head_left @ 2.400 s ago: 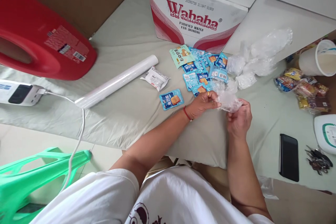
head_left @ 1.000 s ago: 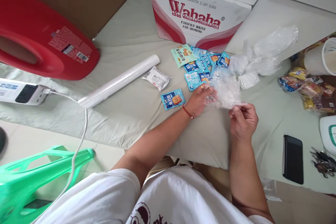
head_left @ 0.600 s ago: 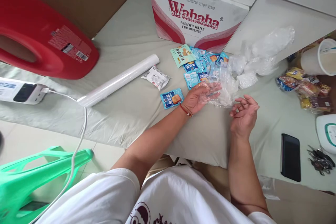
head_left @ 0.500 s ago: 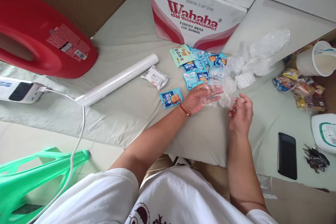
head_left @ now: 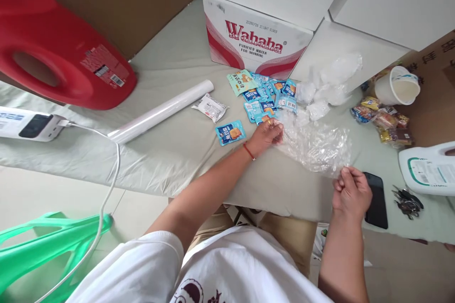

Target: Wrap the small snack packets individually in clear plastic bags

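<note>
A crumpled sheet of clear plastic film (head_left: 322,147) stretches between my two hands above the cloth-covered table. My left hand (head_left: 267,133) is closed on its left end, beside the blue snack packets (head_left: 267,106). My right hand (head_left: 351,191) pinches the opposite edge, close to the black phone (head_left: 376,201). Left of my left hand lies a single blue packet (head_left: 230,132), and behind it a white packet (head_left: 210,107). A pale green packet (head_left: 241,81) rests on the pile. More crumpled clear plastic (head_left: 330,90) is heaped behind the film.
A white roll (head_left: 163,111) lies on the left, near a red jug (head_left: 95,71) and a white power bank (head_left: 30,124) with a cable. The Wahaha box (head_left: 256,38) stands behind. At right are a paper cup (head_left: 396,86), wrapped snacks (head_left: 386,120), keys (head_left: 408,202) and a white bottle (head_left: 430,170).
My right hand has moved right and toward me, drawing the plastic film out wide. The fingers of my left hand, spread before, have closed on the film. The view has shifted slightly right.
</note>
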Available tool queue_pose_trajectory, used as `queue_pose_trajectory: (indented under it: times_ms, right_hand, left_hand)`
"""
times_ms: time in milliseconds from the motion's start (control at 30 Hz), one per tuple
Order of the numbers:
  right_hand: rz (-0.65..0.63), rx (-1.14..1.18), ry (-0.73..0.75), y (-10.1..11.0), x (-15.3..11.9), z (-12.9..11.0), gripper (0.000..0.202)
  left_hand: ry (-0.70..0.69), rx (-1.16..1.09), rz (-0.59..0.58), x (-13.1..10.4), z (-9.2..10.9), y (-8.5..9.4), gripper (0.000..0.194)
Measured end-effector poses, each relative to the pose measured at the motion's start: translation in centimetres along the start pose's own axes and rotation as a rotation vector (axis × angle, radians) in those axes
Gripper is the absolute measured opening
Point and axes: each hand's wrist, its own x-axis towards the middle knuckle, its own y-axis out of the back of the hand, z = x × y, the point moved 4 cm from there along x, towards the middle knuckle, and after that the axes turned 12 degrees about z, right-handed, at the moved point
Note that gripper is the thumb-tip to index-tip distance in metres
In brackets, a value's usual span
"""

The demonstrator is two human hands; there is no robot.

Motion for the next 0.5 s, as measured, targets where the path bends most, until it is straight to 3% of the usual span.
queue_pose_trajectory:
  times_ms: [133,233,333,500]
  right_hand:
    - [0.09,-0.08,-0.037,5.4,0.0,1.0,0.046]
    - [0.035,-0.135,-0.052,6.8,-0.4,1.1,0.046]
    - [-0.052,-0.173,-0.061,6.2,-1.1,0.8,0.046]
    - [-0.311,-0.226,-0.154,3.0,-3.3,1.4,0.046]
  left_hand:
    - [-0.039,0.132,0.123,-2.6,0.1,-0.1,0.057]
    - [-0.017,0.213,0.18,-5.5,0.7,1.1,0.053]
    - [0.015,0.282,0.279,-8.6,1.4,3.6,0.051]
    - [0.065,0.346,0.506,-13.7,2.6,8.9,0.047]
